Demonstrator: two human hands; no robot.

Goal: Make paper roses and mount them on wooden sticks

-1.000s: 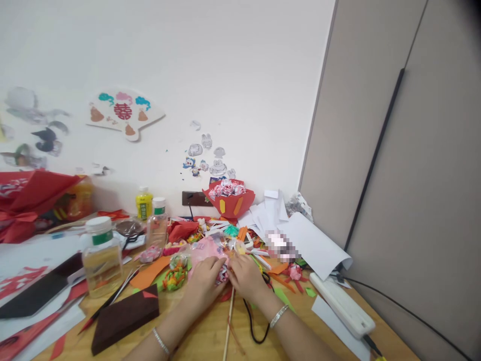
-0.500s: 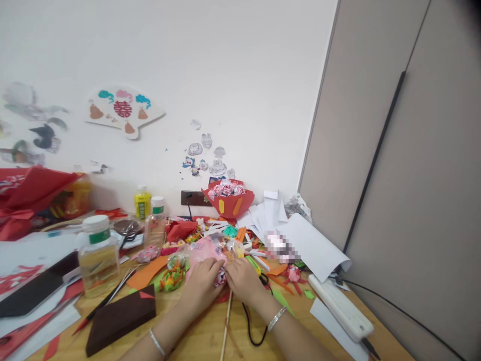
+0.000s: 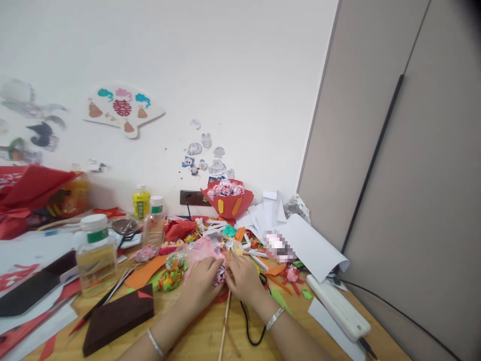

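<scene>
My left hand (image 3: 205, 282) is closed around the left side of a crumpled pink-and-white paper flower (image 3: 219, 277). My right hand (image 3: 243, 278) pinches the same flower from the right, its fingertips close to those of the left. Most of the flower is hidden behind the fingers. A thin wooden stick (image 3: 224, 328) runs from below the flower toward the table's front edge; whether the two are joined I cannot tell. Just beyond the hands lies a pink plastic bag (image 3: 201, 249). An orange-and-green paper flower (image 3: 171, 277) rests left of my left hand.
A dark brown box (image 3: 118, 318) and a clear jar (image 3: 96, 260) stand at the left. Behind the hands is a red-wrapped bouquet (image 3: 227, 200) among paper scraps. A white power strip (image 3: 338, 306) lies right, and a black cord (image 3: 248, 326) loops near my right wrist.
The view has shifted very slightly. Both hands stay on the paper flower, with small finger movements of the right hand.
</scene>
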